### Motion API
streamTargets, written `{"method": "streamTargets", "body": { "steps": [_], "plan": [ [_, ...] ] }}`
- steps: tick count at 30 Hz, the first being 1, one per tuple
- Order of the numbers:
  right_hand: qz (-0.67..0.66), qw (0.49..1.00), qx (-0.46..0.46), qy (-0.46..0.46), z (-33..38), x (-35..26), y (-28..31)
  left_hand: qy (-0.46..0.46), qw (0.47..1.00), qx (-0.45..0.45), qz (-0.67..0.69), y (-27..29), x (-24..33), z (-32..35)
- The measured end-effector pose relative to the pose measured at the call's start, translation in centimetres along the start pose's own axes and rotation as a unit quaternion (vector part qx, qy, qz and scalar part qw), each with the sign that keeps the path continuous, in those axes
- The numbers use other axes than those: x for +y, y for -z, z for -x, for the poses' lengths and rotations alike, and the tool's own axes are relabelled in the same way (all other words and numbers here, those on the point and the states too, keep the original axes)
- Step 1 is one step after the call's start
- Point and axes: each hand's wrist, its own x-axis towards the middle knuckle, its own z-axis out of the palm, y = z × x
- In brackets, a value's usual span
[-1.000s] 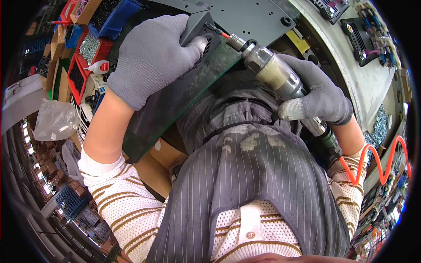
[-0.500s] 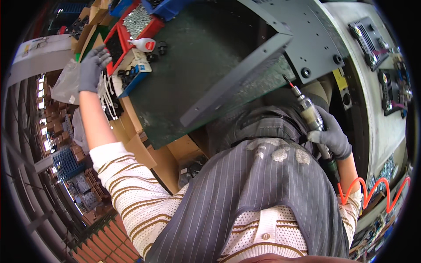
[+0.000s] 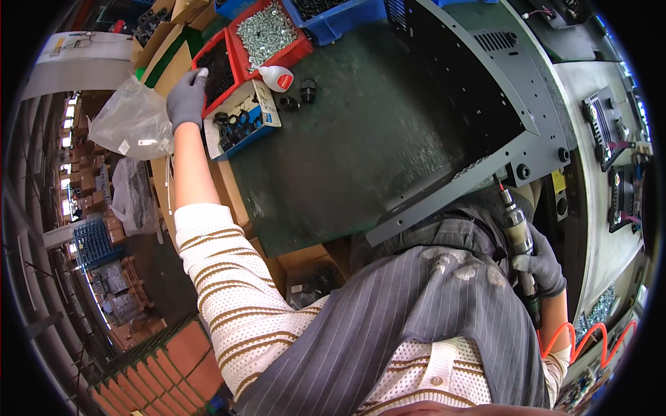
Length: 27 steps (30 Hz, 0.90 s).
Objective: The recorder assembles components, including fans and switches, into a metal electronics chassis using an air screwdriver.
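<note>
My left hand (image 3: 186, 102), in a grey glove, is at the left edge of a red bin (image 3: 238, 47) of small black screws (image 3: 216, 73). Its fingers are drawn together, and anything between them is hidden. A pneumatic screwdriver (image 3: 517, 230) with an orange coiled hose (image 3: 586, 353) is gripped in my gloved right hand (image 3: 542, 265). Its bit points away from me, beside the near corner of a dark sheet-metal frame (image 3: 479, 182). That frame, drilled with several holes, lies at the right of the dark green work table (image 3: 326, 152) and overhangs its near edge.
Beside the black screws sit silver screws (image 3: 265, 33), a white squeeze bottle (image 3: 276, 78), black round fittings (image 3: 307, 90) and an open box (image 3: 243, 128) of black parts. A blue bin (image 3: 338, 21) stands behind. Plastic bags (image 3: 128, 121) hang at left; a pale bench (image 3: 590, 229) runs along the right.
My left fingers have gone from spread to drawn together beside the black screws. The view has shifted, so the table, frame and screwdriver appear elsewhere; my right hand keeps its grip.
</note>
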Motion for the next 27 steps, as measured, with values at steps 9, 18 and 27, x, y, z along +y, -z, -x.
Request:
{"method": "streamTargets", "body": {
  "steps": [9, 18, 27],
  "plan": [
    [0.028, 0.999, 0.028, -0.013, 0.1, 0.0, -0.5, -0.274, 0.962, 0.002, 0.006, -3.2, 5.8, -4.6],
    [0.008, 0.997, 0.047, -0.054, 0.3, -0.9, -1.4, -0.240, 0.955, -0.006, -0.173, -5.1, 9.3, -4.8],
    [-0.022, 0.997, 0.029, -0.071, 0.3, -0.3, -1.0, -0.200, 0.951, -0.039, -0.234, -4.5, 10.3, -5.0]
  ]
}}
